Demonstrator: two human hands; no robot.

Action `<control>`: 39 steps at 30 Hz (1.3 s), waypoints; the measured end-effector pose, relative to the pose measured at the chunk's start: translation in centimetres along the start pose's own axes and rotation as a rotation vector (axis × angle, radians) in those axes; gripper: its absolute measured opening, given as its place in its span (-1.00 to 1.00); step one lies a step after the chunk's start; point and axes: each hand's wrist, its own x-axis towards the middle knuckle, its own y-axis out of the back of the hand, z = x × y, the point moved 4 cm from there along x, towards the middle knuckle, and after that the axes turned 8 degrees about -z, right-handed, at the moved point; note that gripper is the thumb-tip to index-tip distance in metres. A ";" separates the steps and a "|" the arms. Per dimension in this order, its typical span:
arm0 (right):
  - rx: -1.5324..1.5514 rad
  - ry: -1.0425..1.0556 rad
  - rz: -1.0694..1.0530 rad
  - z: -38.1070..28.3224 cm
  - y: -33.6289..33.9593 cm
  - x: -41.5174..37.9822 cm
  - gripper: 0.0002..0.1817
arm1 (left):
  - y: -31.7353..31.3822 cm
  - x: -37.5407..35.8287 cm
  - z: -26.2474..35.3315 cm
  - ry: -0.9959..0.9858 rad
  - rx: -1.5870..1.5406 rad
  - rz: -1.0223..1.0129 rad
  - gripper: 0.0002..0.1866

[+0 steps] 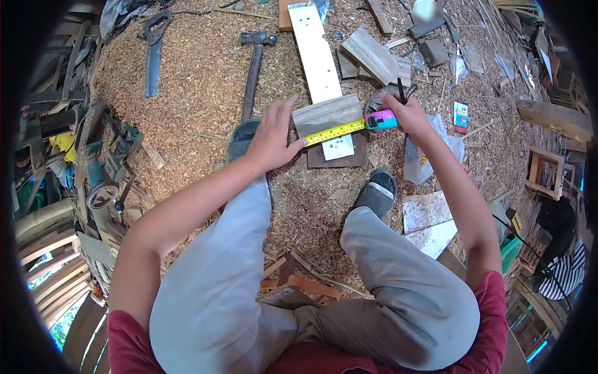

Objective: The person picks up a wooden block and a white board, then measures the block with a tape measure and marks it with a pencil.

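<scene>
A tape measure (381,119) with a pink and blue case is in my right hand (408,117). Its yellow blade (336,131) lies extended across the lower edge of a grey wooden board (327,115). My left hand (273,136) is at the board's left end, fingers apart and stretched out, with the thumb at the blade's end. Under the board runs a long white plank (316,56), and its lower end shows over a brown block (317,159). A black strap or cord stands up by my right hand.
A hammer (253,75) and a handsaw (154,59) lie on the sawdust at the upper left. Wood offcuts (372,57) are beyond my right hand. A plastic bag (418,159) lies near my right forearm. Machinery (99,181) stands at the left.
</scene>
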 end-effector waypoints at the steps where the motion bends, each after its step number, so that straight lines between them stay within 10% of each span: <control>1: 0.004 -0.015 0.004 0.1 0.1 0.1 -0.58 | 1.1 0.6 0.7 -0.025 0.079 -0.045 0.03; 12: 0.150 0.015 0.011 0.9 0.5 0.3 -0.56 | 2.0 8.7 7.6 -0.591 0.677 -0.455 0.36; 39: 0.285 0.054 -0.051 2.5 2.1 -1.6 -0.46 | 1.2 9.7 8.3 -0.447 0.607 -0.670 0.42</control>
